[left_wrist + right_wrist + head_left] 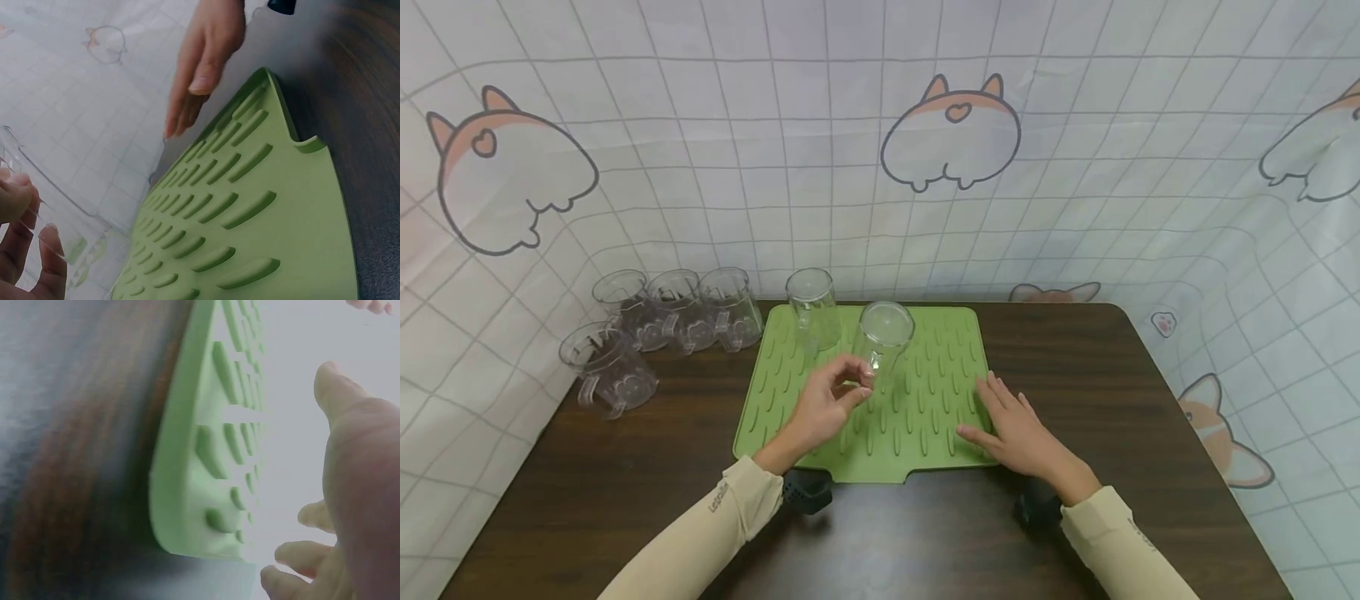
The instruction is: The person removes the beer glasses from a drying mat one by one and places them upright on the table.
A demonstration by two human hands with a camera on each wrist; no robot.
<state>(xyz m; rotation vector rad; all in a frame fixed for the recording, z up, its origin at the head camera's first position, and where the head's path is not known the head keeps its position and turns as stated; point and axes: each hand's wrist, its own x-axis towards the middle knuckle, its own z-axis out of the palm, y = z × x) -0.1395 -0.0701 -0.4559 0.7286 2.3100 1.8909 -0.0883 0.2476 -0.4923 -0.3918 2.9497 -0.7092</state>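
Observation:
My left hand [826, 405] pinches the handle of a clear glass mug [886, 329], which looks upside down, over the middle of a green ridged drying mat [925, 454]. In the left wrist view, the fingers [51, 240] curl at the side of that mug [75, 219]. Another clear mug [811, 287] stands at the back left of the mat, its handle toward the front. My right hand [1021, 435] hovers by the mat's right edge, fingers spread and holding nothing. The right wrist view shows this hand [362, 462] beside the raised mat rim [167, 487].
Several clear mugs stand upright at the left on the dark wooden table [647, 492]: one mug [613, 375] nearer the front, and a back row including another mug [730, 308]. A white gridded curtain [842, 208] with cartoon animals hangs behind and at both sides.

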